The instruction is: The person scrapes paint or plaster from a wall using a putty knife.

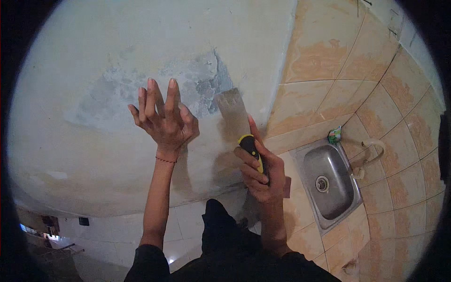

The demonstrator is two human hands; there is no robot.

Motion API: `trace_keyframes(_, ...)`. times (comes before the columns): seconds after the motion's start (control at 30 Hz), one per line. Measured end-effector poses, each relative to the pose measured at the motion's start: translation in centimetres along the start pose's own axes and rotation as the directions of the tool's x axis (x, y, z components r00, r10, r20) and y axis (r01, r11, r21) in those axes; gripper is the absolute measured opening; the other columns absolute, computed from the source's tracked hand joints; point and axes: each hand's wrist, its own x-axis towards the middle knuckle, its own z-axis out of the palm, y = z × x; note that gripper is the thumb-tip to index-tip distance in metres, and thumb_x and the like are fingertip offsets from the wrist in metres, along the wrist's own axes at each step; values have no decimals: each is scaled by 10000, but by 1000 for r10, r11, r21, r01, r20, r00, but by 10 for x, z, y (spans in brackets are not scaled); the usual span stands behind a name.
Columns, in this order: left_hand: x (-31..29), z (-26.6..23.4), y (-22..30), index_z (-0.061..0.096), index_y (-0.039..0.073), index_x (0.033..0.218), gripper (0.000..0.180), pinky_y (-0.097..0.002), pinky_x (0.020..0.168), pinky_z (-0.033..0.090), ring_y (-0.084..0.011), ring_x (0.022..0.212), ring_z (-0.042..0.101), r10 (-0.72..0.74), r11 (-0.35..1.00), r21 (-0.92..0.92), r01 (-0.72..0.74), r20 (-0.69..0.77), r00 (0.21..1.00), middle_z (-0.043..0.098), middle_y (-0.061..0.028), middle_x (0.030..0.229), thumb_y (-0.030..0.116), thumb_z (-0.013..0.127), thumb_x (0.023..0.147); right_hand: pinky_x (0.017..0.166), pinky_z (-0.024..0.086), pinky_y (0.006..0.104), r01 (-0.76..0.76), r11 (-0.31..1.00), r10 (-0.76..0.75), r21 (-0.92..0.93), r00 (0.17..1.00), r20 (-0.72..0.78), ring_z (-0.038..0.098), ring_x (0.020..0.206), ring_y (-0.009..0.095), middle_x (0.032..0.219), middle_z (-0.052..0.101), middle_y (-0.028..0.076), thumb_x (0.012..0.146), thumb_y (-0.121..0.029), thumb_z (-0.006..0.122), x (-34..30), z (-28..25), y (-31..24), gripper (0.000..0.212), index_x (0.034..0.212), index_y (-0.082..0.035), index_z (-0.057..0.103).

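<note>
My right hand (263, 171) is wrapped round the black and yellow handle of a putty knife (233, 110), its index finger stretched along the handle. The wide, dusty blade points up at the wall, its tip at the right edge of a patch of peeling paint (206, 89). Grey, rough plaster shows in that patch, with a raised flake along its right side. My left hand (164, 115) has its fingers spread and holds nothing. It is at the wall over the lower middle of the bare patch, hiding part of it; a thin cord circles the wrist.
To the right, a steel sink (329, 183) is set in a tiled counter (300, 207), with a tap (373, 145) and a small green packet (334, 135) at its far end. Beige tiles (324, 56) cover the adjoining wall. Pale floor tiles (122, 235) lie below.
</note>
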Motion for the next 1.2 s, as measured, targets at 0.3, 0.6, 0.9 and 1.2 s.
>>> trace_keyframes(0.3, -2, 0, -3, 560, 209, 1373, 515, -481, 1204, 44, -277, 1416, 284, 5, 999, 42, -6, 21, 1000, 401, -122, 1496, 332, 435, 889, 294, 303, 148, -11, 1000, 11, 4, 1000, 25, 330, 431, 61, 773, 380, 51, 1052, -197, 397, 2, 3, -4, 508, 1530, -317, 275)
trace_keyframes(0.6, -1, -3, -4, 553, 227, 1378, 511, -477, 1203, 38, -272, 1412, 295, 11, 999, 40, -11, 13, 1000, 412, -117, 1494, 391, 375, 929, 285, 302, 155, 7, 1000, -7, 0, 1000, 13, 338, 434, 66, 770, 373, 51, 1057, -204, 387, 3, 7, -1, 491, 1530, -291, 284)
trace_keyframes(0.9, 0, 0, -2, 549, 235, 1383, 522, -471, 1207, 33, -258, 1421, 280, -5, 999, 47, 4, 13, 1000, 401, -104, 1506, 350, 389, 899, 289, 306, 154, 15, 999, -16, -35, 999, -30, 331, 444, 61, 763, 373, 43, 1059, -223, 381, 1, 0, -3, 489, 1533, -272, 274)
trace_keyframes(1.2, -1, -1, -2, 550, 231, 1385, 527, -469, 1211, 34, -242, 1416, 301, -15, 998, 58, 16, -2, 1000, 417, -75, 1497, 307, 415, 881, 482, 401, 218, 106, 609, -338, -786, 931, -136, 433, 553, 92, 868, 498, 54, 1029, -207, 474, -11, 0, 15, 464, 1474, -98, 403)
